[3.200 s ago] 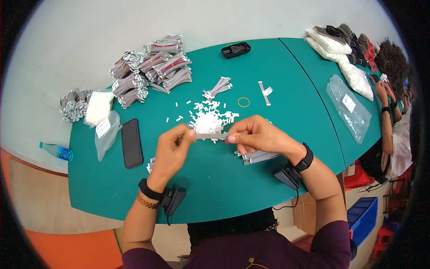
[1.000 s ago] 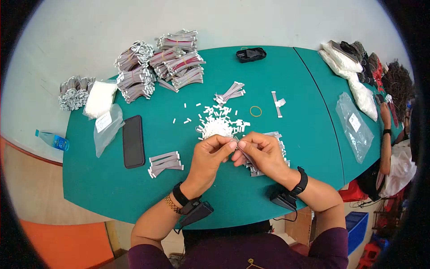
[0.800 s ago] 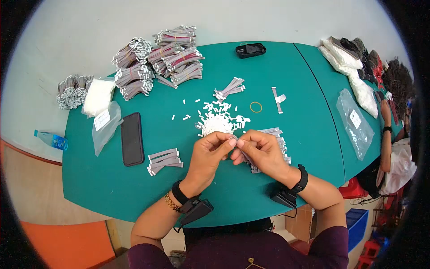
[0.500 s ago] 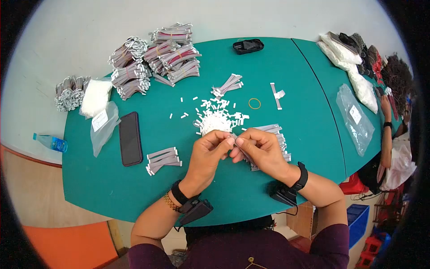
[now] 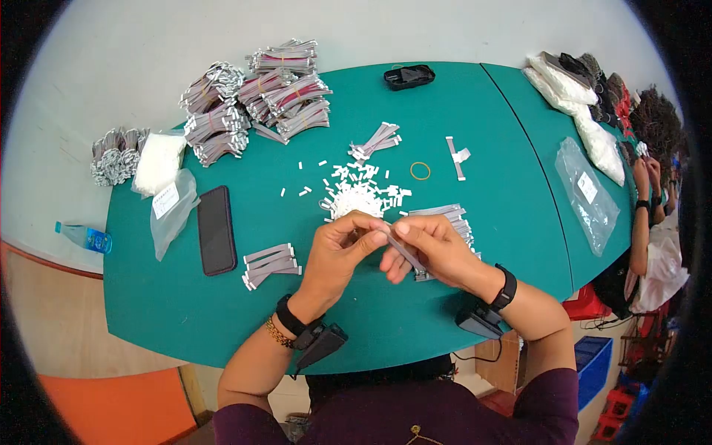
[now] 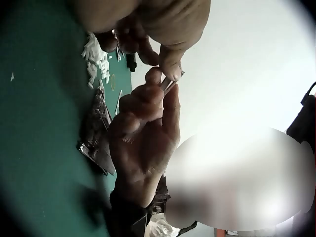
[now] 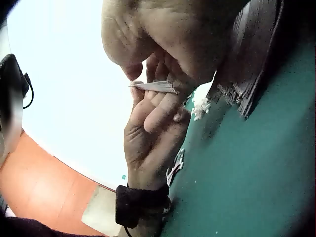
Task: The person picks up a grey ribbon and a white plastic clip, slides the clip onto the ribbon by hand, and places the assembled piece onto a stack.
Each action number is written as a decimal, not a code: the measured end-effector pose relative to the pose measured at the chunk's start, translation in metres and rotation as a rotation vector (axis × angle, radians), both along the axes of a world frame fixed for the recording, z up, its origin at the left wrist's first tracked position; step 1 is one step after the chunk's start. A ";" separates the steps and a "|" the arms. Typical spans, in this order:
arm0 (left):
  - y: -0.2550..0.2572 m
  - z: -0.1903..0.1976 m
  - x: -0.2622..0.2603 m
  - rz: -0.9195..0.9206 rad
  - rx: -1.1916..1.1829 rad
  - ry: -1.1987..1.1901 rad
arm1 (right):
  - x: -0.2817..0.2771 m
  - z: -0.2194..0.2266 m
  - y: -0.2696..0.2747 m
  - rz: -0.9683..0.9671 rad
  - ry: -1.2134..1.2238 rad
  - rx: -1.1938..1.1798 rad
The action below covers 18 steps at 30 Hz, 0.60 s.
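Observation:
A short grey flat ribbon cable [image 5: 404, 251] slants between my two hands over the green table [image 5: 356, 334]. My left hand [image 5: 335, 248] pinches its upper end between thumb and index finger. Close beside it, my right hand [image 5: 443, 251] pinches the same cable, its lower fingers spread underneath. In the right wrist view, the ribbon cable [image 7: 157, 87] crosses in front of the left fingers. The left wrist view shows thumb and fingertips meeting at the cable's end [image 6: 169, 84]. Just beyond the hands lies a heap of small white pieces [image 5: 354, 202].
Ribbon cables [image 5: 452, 216] lie stacked by my right hand, and several more cables [image 5: 271, 264] at left. A phone [image 5: 216, 231], banded cable bundles [image 5: 219, 122], a rubber band [image 5: 420, 171], a taped cable [image 5: 456, 157] and a plastic bag [image 5: 586, 189] surround the heap. Another person's hands [image 5: 644, 174] are at far right.
The cable was stretched level between my hands; they then came together at one end. Most recently my right hand's lower fingers have spread and the cable's length shows below them.

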<state>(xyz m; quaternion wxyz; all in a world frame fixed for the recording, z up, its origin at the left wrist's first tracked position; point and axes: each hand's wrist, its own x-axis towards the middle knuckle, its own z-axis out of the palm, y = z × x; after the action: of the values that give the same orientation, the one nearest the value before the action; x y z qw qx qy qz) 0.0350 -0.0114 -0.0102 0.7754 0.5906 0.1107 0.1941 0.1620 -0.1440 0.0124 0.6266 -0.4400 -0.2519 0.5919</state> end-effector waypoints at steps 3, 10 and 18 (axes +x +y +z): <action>0.004 0.007 -0.001 -0.082 -0.034 -0.049 | 0.003 -0.002 0.000 0.104 0.035 0.008; 0.001 0.010 0.000 -0.026 -0.063 0.084 | 0.004 -0.007 -0.002 0.013 -0.024 0.030; -0.004 -0.003 -0.002 0.061 0.013 0.071 | -0.003 -0.009 -0.002 -0.151 -0.319 0.023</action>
<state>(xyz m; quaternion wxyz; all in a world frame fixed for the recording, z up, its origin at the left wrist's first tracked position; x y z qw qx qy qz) 0.0332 -0.0149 -0.0128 0.7609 0.5984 0.1548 0.1974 0.1590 -0.1461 0.0038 0.6264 -0.5387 -0.3210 0.4630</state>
